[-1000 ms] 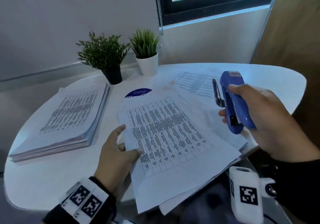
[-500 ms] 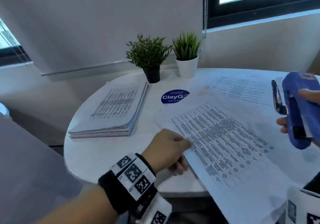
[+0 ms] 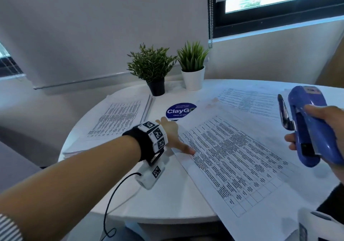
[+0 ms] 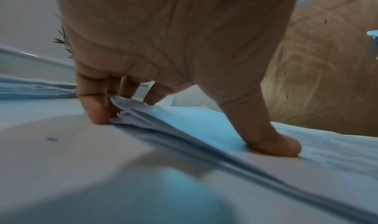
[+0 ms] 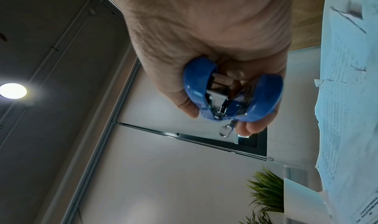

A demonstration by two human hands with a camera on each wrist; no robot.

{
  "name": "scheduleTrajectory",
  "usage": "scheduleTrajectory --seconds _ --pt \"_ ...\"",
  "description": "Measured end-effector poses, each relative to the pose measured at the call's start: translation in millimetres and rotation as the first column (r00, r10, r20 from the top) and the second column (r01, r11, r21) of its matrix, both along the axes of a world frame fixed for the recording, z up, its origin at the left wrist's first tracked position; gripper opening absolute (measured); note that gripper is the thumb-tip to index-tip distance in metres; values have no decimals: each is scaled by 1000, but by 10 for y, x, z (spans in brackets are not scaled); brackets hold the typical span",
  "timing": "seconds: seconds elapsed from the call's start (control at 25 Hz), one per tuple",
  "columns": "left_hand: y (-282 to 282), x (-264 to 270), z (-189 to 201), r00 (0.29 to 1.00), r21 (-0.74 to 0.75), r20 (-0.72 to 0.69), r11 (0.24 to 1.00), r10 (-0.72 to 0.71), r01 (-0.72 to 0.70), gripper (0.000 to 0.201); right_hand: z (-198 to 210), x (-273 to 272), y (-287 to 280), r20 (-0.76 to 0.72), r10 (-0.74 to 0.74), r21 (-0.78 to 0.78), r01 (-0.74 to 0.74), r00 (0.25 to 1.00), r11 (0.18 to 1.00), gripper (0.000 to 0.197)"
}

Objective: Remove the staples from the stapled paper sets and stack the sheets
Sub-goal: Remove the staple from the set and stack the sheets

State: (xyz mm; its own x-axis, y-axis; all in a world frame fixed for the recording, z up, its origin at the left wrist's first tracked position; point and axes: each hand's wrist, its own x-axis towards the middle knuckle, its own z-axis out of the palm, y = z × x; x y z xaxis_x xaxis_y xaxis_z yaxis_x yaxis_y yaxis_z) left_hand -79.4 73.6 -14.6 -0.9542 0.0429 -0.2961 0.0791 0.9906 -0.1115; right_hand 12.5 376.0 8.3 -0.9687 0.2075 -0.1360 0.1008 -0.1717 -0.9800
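Observation:
A printed paper set (image 3: pixel 232 157) lies slantwise across the white round table (image 3: pixel 167 194). My left hand (image 3: pixel 176 134) is at its upper left edge. In the left wrist view the thumb (image 4: pixel 276 146) presses on the top sheet and the fingers (image 4: pixel 94 112) curl at the corner of the lifted sheets (image 4: pixel 163 119). My right hand (image 3: pixel 297 124) grips a blue stapler (image 3: pixel 312 129) upright above the right side of the set. The stapler's metal remover tab (image 3: pixel 283 114) points up. The right wrist view shows the stapler (image 5: pixel 233 95) end-on. No staple is visible.
A thick stack of printed sheets (image 3: pixel 115 121) lies at the table's left. More printed sheets (image 3: pixel 247 101) lie at the far right. Two potted plants (image 3: pixel 154 69) (image 3: pixel 192 67) stand at the back, a blue round sticker (image 3: pixel 178 111) in front of them. A blind cord (image 3: pixel 210 17) hangs by the window.
My left hand has moved from the near left edge of the paper set up to its far left corner. The head view has swung left. The right hand still holds the stapler.

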Motion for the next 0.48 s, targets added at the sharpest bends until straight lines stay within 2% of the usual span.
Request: scheduleTrajectory --seconds 0.04,0.12,0.2,0.4,0.48 --pt "26 -25 2 1000 -6 0 1000 0 0 93 -11 -7 23 -14 -56 22 57 998 998 83" --pt "100 -58 15 999 -21 17 999 -32 32 86 -65 -12 85 -35 -97 35 98 995 995 56" --pt "222 -64 15 996 -43 20 995 -89 89 77 -52 -6 92 -52 -124 45 126 991 991 37" --pt "537 -219 -63 987 -138 -49 980 -155 147 78 -30 57 71 -122 -113 78 123 986 989 19" --pt "634 -305 -55 990 -153 -22 980 -136 131 81 1 103 40 -132 -106 77 116 986 990 14"
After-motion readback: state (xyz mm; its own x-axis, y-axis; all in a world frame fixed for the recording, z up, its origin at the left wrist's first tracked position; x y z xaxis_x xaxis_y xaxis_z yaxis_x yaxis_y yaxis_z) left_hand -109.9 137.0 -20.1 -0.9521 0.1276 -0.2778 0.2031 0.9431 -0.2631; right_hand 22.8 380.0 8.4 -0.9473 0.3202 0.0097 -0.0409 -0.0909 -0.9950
